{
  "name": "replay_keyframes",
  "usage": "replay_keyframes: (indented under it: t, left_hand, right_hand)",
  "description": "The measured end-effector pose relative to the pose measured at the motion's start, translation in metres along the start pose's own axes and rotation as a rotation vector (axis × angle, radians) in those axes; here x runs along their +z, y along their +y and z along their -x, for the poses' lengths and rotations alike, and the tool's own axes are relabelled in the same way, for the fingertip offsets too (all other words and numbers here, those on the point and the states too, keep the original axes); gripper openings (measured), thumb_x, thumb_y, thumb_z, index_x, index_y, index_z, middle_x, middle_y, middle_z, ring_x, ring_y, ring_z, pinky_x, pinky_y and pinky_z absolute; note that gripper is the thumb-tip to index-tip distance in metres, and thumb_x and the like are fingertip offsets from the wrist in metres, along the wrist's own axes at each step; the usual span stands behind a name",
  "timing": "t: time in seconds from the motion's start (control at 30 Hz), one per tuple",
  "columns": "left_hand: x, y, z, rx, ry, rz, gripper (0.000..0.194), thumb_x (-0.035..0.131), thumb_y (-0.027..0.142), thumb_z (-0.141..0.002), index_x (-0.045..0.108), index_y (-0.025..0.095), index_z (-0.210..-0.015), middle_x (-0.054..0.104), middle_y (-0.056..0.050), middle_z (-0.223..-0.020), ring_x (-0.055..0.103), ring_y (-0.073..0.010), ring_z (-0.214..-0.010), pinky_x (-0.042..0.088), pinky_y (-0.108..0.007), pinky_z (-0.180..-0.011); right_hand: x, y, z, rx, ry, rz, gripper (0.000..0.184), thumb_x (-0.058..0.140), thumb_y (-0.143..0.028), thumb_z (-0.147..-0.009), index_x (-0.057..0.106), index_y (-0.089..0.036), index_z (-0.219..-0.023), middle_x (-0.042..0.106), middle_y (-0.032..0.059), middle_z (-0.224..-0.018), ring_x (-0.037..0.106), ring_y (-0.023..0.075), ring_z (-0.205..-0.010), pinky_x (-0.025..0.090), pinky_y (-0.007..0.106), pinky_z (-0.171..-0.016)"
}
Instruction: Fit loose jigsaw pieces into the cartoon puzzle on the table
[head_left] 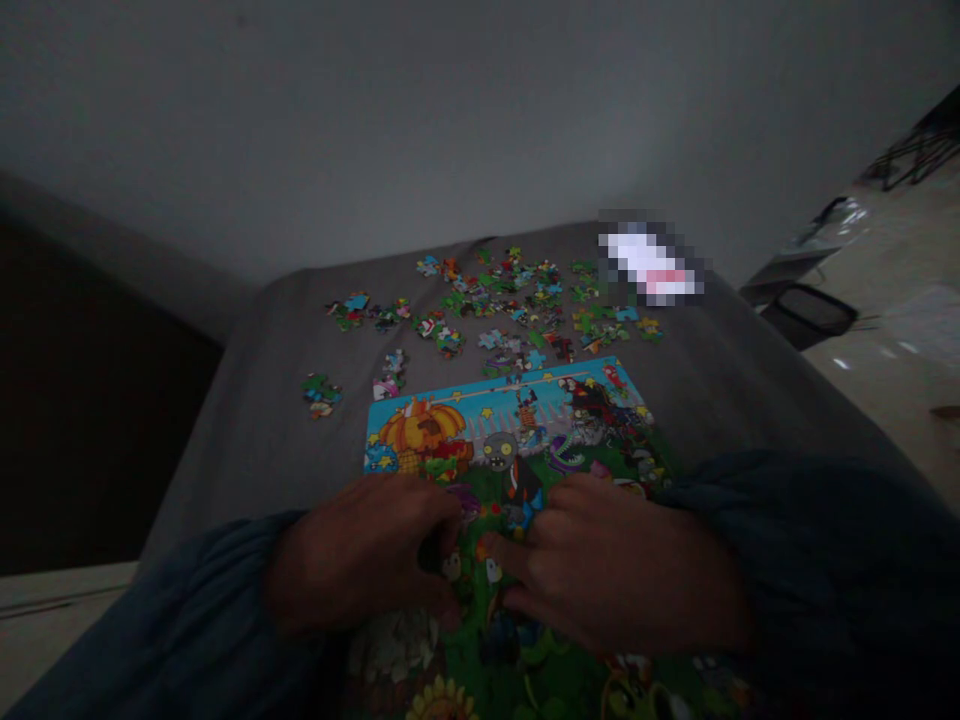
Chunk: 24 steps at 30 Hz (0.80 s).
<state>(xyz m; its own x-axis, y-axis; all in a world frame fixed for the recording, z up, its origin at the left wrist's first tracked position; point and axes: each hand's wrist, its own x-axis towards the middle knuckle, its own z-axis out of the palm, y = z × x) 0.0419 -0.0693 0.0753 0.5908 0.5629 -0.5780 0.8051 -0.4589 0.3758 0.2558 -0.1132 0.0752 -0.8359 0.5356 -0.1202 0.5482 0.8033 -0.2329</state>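
Since both hands sit curled on the jigsaw, L hand and R hand, grip can't be told, no piece clearly held. Loose pieces lie beyond on grey cloth; a hard press or cloth drag could shift joined pieces.

Grey cloth cover, creased, over a broad flat surface of unclear kind. Directly on the cloth: 1 jigsaw puzzle, apparently joined, with a bright cartoon picture and a blue strip along the far side, running toward the near edge. Beyond the puzzle, loose pieces in a wide scatter across the far half, densest toward the centre and right. Off the puzzle's far left corner, 2 small clumps of pieces. Near the far right corner, a white-and-pink object, too blurred to identify.
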Motion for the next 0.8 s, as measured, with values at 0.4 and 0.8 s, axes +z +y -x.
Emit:
replay_keyframes:
  t: [0.4, 0.8]
  left_hand:
    - [0.0038, -0.0003, 0.0009, 0.011, -0.033, -0.009, 0.039, 0.081, 0.051, -0.060, 0.065, 0.024, -0.084, 0.067, 0.003, -0.084, 0.061, -0.0202, -0.078, 0.033, -0.027, -0.061]
    - [0.0002, 0.0015, 0.0040, 0.109, -0.043, 0.058, 0.038, 0.085, 0.044, -0.057, 0.067, 0.027, -0.085, 0.069, 0.005, -0.082, 0.063, -0.0179, -0.075, 0.036, -0.025, -0.059]
  right_hand:
    - [0.0002, 0.0006, -0.0006, 0.001, 0.006, -0.010, 0.021, 0.057, -0.034, -0.090, 0.063, -0.018, -0.102, 0.067, 0.0008, -0.065, 0.059, 0.0166, -0.051, 0.028, 0.028, -0.047]
    - [-0.0015, 0.0020, -0.0011, -0.011, -0.016, -0.019, 0.024, 0.058, -0.033, -0.090, 0.063, -0.017, -0.108, 0.069, 0.0013, -0.069, 0.062, 0.0189, -0.056, 0.030, 0.030, -0.047]
